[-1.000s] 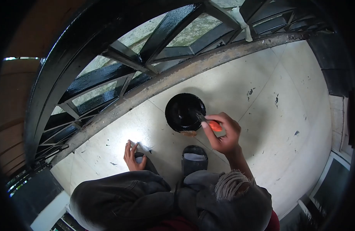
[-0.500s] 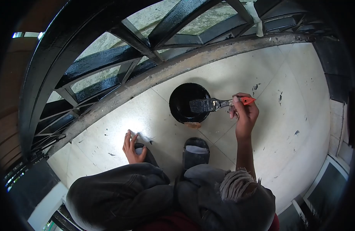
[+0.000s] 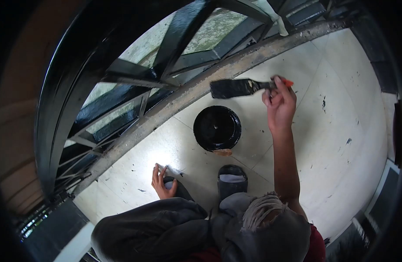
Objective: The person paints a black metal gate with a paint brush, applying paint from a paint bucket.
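Observation:
My right hand [image 3: 280,105] is closed around the handle of a paintbrush [image 3: 236,88] with an orange handle end. Its wide bristles are coated black and point left, toward the metal frame. Below the brush, a round black paint bucket [image 3: 217,128] stands on the floor with dark, glossy paint inside. A small brownish piece [image 3: 223,152] shows at the bucket's near rim. Beside my left sandal, my left hand [image 3: 162,181] hangs over the knee with its fingers apart, holding nothing.
A black metal grille [image 3: 183,39] rises beyond a worn concrete sill [image 3: 196,87]. Pale floor tiles [image 3: 327,144] carry black paint spots. My sandalled foot [image 3: 232,183] is just below the bucket. A whitish strip [image 3: 275,17] hangs on the grille at the top.
The paintbrush has been lifted from over the bucket and carried up toward the sill and grille by my right hand. The whole view has shifted slightly; my left hand keeps its pose.

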`<state>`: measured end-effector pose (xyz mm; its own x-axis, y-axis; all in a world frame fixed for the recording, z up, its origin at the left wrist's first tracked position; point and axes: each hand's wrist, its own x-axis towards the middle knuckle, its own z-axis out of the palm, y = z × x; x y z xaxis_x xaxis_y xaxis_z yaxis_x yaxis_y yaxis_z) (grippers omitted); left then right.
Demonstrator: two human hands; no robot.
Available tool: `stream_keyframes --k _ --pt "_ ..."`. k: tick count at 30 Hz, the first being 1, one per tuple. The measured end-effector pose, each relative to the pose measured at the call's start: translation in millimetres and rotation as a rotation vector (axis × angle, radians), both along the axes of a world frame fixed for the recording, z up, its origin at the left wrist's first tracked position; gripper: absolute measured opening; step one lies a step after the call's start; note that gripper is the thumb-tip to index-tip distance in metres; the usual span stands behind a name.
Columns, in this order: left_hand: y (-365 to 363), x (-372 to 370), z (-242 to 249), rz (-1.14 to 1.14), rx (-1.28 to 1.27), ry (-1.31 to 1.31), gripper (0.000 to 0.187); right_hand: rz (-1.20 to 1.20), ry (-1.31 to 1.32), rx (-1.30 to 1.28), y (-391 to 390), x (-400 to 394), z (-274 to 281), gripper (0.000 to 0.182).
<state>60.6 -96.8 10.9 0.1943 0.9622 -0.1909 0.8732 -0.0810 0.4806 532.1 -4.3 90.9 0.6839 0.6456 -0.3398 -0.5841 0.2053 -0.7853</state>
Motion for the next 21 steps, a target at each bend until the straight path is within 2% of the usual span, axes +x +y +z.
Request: stream_keyframes --k 2,6,10,15,21 --pt "-0.5 -2.4 -2.2 -0.015 0.007 0.001 0.069 0.043 -0.056 0.077 22.0 -0.9 8.1 0.019" --pt "-0.4 -4.2 -3.3 -0.044 0.004 0.013 0.071 0.035 -0.112 0.054 54.8 -1.7 17.4 0.019" --pt "0.9 -6.8 -6.9 -0.062 0.035 -0.069 0.07 0.105 -0.217 0.175 74.3 -0.3 19.7 0.019" --pt "1.6 -3.9 -2.1 -0.063 0.012 -0.026 0.066 0.177 -0.307 0.286 92.9 -8.8 18.6 0.019" --pt "2.5 -3.8 -2.3 -0.052 -0.022 -0.03 0.068 0.169 -0.277 0.305 107.5 -16.6 12.9 0.021"
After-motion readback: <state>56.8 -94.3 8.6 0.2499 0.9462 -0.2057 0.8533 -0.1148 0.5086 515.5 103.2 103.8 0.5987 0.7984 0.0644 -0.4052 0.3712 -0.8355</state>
